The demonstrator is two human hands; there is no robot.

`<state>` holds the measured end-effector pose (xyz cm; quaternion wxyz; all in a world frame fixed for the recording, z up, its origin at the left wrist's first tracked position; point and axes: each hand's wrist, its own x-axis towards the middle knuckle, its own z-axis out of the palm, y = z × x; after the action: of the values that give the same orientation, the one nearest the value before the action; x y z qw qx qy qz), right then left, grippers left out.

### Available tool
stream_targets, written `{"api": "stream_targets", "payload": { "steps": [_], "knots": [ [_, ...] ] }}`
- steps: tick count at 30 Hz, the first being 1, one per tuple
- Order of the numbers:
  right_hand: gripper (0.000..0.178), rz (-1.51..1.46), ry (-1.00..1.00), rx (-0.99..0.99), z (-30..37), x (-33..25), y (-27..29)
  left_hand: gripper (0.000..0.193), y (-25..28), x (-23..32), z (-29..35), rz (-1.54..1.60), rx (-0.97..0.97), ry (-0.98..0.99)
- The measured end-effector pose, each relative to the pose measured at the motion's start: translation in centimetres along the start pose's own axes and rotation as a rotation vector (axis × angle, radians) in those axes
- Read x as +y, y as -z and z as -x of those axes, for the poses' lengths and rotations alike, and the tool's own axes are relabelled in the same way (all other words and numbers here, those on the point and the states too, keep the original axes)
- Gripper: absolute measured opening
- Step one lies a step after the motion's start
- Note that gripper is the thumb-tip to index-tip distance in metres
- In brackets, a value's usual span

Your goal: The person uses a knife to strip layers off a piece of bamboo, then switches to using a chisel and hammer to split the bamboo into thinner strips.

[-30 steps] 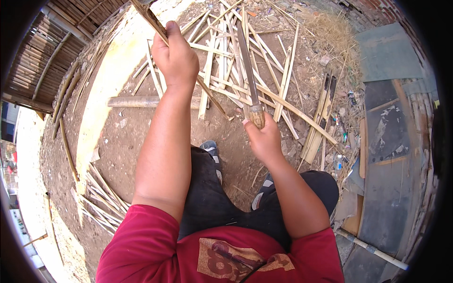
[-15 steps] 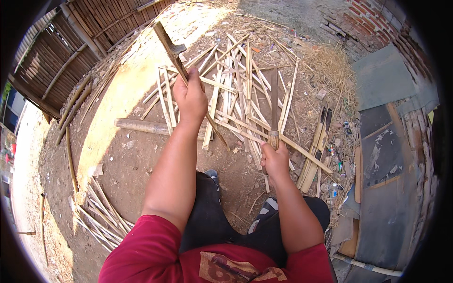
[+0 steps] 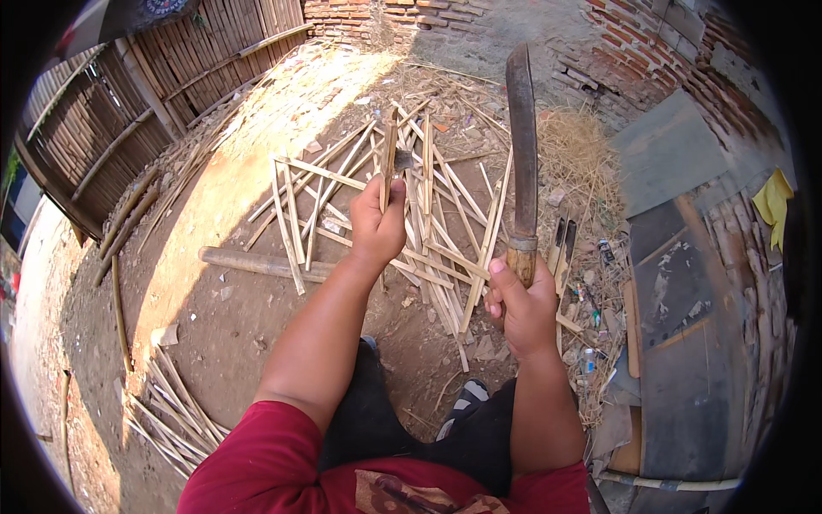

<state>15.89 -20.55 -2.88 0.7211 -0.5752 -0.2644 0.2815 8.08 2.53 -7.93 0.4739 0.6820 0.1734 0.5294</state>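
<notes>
My left hand (image 3: 377, 230) is closed around a split bamboo strip (image 3: 389, 154), which points away from me and looks foreshortened. A short dark ledge juts from the strip's right side, above my fist. In my right hand (image 3: 524, 313) is a machete (image 3: 521, 141), gripped by its wooden handle. Its broad dark blade stands upright, well to the right of the strip and apart from it. Beyond both hands, many pale split strips (image 3: 445, 201) lie crisscrossed in a loose heap on the dirt.
A thick round pole (image 3: 257, 261) lies left of the heap. More thin strips (image 3: 175, 411) are bundled at the lower left. Dark sheets (image 3: 711, 403), straw (image 3: 569, 158) and a small bottle (image 3: 589, 360) lie to the right. A bamboo fence (image 3: 231, 51) bounds the far left.
My right hand has raised the machete, up and to the right. My left hand has shifted right and slightly down, turning the strip from a slant to nearly straight ahead.
</notes>
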Motion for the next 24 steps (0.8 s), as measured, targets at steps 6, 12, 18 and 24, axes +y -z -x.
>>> {"api": "stream_targets", "payload": {
  "steps": [6,12,18,24],
  "knots": [
    [0.029,0.007,0.168,0.045,0.1,-2.1,0.1,0.023,-2.9,2.2,1.0,-0.047,-0.191,-0.048],
    [0.035,0.153,0.277,0.086,-1.2,-9.6,1.1,0.021,-4.1,5.1,1.3,-0.073,-0.641,0.121],
    [0.031,0.389,0.320,0.074,-2.6,-10.0,2.0,0.021,-3.6,5.1,0.7,0.076,-0.973,0.251],
    [0.030,0.553,0.437,0.165,-4.1,-8.2,1.9,0.018,-2.9,5.1,0.9,0.048,-1.084,0.403]
  ]
}}
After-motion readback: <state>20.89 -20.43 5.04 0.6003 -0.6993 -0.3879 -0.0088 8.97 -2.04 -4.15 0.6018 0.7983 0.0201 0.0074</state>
